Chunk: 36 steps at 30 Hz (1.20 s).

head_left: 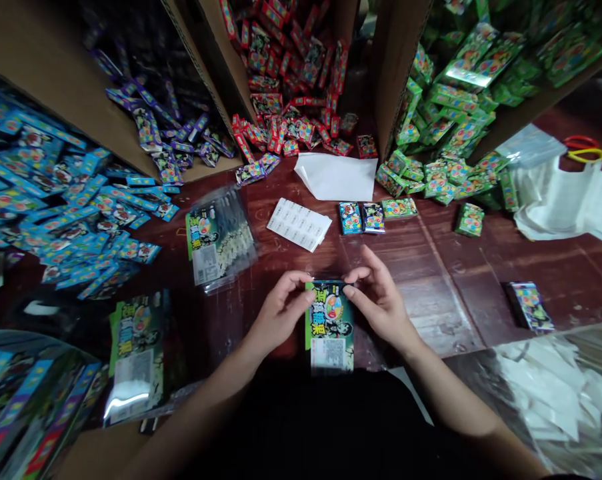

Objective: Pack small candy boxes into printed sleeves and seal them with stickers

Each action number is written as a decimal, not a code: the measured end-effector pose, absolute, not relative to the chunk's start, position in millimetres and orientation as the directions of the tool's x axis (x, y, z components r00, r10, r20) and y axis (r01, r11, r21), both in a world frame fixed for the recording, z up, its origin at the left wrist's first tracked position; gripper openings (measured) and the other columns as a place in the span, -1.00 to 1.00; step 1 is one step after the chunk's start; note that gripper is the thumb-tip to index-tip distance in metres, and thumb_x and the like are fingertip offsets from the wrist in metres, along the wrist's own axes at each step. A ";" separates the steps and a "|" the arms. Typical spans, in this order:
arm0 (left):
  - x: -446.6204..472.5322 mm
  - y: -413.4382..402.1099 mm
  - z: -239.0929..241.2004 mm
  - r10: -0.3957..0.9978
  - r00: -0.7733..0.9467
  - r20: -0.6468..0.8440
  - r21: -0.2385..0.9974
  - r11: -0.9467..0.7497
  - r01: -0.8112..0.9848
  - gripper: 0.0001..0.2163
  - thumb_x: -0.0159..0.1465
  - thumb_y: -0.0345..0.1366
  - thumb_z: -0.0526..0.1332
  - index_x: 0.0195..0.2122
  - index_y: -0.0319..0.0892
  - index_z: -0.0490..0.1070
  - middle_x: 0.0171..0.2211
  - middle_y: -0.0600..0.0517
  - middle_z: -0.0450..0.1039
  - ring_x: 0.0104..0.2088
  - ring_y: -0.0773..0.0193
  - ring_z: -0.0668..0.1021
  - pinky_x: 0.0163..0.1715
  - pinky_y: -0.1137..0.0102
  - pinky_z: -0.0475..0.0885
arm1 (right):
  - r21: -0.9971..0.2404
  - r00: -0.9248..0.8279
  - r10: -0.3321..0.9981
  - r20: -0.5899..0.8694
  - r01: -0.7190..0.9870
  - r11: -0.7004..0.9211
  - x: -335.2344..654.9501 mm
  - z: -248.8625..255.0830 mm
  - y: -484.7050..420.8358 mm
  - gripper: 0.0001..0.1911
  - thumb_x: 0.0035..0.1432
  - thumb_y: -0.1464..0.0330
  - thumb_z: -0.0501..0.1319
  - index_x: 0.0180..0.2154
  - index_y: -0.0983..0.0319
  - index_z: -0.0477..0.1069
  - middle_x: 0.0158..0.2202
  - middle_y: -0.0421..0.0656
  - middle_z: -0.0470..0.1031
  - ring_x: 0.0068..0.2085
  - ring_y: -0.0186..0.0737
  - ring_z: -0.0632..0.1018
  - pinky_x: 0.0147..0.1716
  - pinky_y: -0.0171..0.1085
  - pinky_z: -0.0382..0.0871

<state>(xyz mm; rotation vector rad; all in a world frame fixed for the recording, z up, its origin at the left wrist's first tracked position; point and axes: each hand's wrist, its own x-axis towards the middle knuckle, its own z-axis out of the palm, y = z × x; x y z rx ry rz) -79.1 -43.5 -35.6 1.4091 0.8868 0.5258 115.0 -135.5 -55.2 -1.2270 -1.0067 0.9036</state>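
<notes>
A printed plastic candy bag [332,323], dark green with yellow lettering and a white label, hangs upright close to my body. My left hand [285,312] pinches its upper left corner between thumb and fingers. At the upper right corner, my right hand [379,303] has its thumb on the bag and the index finger raised. Just beyond the hands sit a blue candy box [350,219], a purple candy box [373,218] and a green candy box [401,208]. Left of them lie a sheet of printed labels [299,223] and a stack of similar bags [218,239].
Cartons spill purple [168,133], red [295,127] and green boxes [451,127] at the back. Blue boxes [81,200] heap at left, above another printed bag [138,353]. White paper [338,177], scissors [585,149] and a plastic bag of white scraps [555,387] also lie around.
</notes>
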 end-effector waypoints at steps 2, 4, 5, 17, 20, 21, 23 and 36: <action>-76.5 -38.4 -32.7 0.819 0.540 -0.193 0.974 0.095 0.204 -0.87 0.36 -0.20 0.21 -0.19 -0.13 0.45 -0.08 -0.02 0.53 -0.04 0.17 0.54 0.00 0.29 0.43 | -0.990 0.318 0.940 0.128 -0.012 0.139 111.2 -55.3 -134.7 -0.25 0.30 0.32 0.26 0.38 -0.12 -0.01 -0.16 -0.19 0.42 -0.10 -0.20 0.52 0.02 -0.10 0.50; -73.5 -35.0 -30.2 0.850 0.506 -0.149 0.983 0.075 0.165 -0.89 0.34 -0.23 0.24 -0.18 -0.14 0.45 -0.11 -0.02 0.55 -0.05 0.19 0.55 0.01 0.29 0.41 | -0.988 0.347 0.927 0.144 -0.006 0.156 110.6 -53.3 -133.1 -0.17 0.29 0.33 0.26 0.41 -0.17 -0.13 0.00 -0.14 0.40 -0.07 -0.19 0.52 0.00 -0.10 0.51; -72.5 -34.0 -29.0 0.860 0.491 -0.135 0.987 0.075 0.139 -0.85 0.32 -0.25 0.26 -0.11 -0.13 0.43 -0.14 -0.01 0.55 -0.08 0.20 0.56 -0.01 0.30 0.42 | -0.988 0.352 0.925 0.143 -0.010 0.157 111.3 -52.1 -132.4 -0.12 0.29 0.33 0.26 0.42 -0.18 -0.20 0.07 -0.12 0.38 -0.06 -0.18 0.52 0.00 -0.08 0.51; -68.9 -29.2 5.0 0.772 0.591 -0.234 0.957 0.075 0.280 -0.87 0.25 -0.26 0.32 -0.25 -0.20 0.55 -0.26 0.01 0.61 -0.24 0.28 0.59 -0.12 0.35 0.46 | -0.992 0.308 0.951 0.005 -0.121 0.044 115.9 -20.7 -125.5 -0.22 0.18 0.33 0.37 0.33 -0.02 0.08 -0.32 -0.28 0.49 -0.30 -0.28 0.52 -0.25 -0.22 0.50; -64.3 -23.5 10.6 0.762 0.604 -0.232 0.947 0.036 0.319 -0.88 0.26 -0.26 0.31 -0.30 -0.20 0.56 -0.30 0.03 0.61 -0.29 0.31 0.58 -0.17 0.38 0.45 | -0.989 0.313 0.948 -0.051 -0.146 -0.005 118.6 -16.4 -119.8 -0.10 0.15 0.32 0.40 0.38 0.03 -0.01 -0.34 -0.28 0.51 -0.34 -0.29 0.52 -0.33 -0.27 0.48; -64.0 -21.4 11.3 0.754 0.613 -0.238 0.944 0.030 0.329 -0.88 0.26 -0.25 0.31 -0.31 -0.20 0.57 -0.31 0.03 0.62 -0.30 0.31 0.58 -0.18 0.38 0.45 | -0.988 0.307 0.949 -0.069 -0.150 -0.024 120.2 -15.9 -118.9 -0.07 0.14 0.31 0.40 0.39 0.05 -0.04 -0.34 -0.28 0.52 -0.35 -0.30 0.52 -0.35 -0.28 0.48; -64.9 -18.1 11.3 0.735 0.628 -0.254 0.941 0.038 0.335 -0.86 0.26 -0.24 0.31 -0.31 -0.19 0.59 -0.31 0.02 0.63 -0.30 0.31 0.60 -0.18 0.37 0.46 | -0.989 0.287 0.953 -0.093 -0.141 -0.053 123.6 -15.5 -119.6 -0.03 0.14 0.29 0.40 0.42 0.06 -0.10 -0.34 -0.28 0.53 -0.37 -0.31 0.52 -0.36 -0.28 0.49; -72.0 -21.0 7.7 0.648 0.732 -0.210 0.965 0.017 0.262 -0.76 0.28 -0.16 0.32 -0.19 -0.23 0.62 -0.18 -0.07 0.66 -0.18 0.25 0.64 -0.10 0.37 0.49 | -0.989 0.364 0.923 -0.124 0.027 -0.143 141.2 -22.9 -150.1 -0.22 0.03 0.19 0.46 0.27 -0.15 0.29 -0.30 -0.08 0.56 -0.27 -0.09 0.59 -0.19 -0.09 0.55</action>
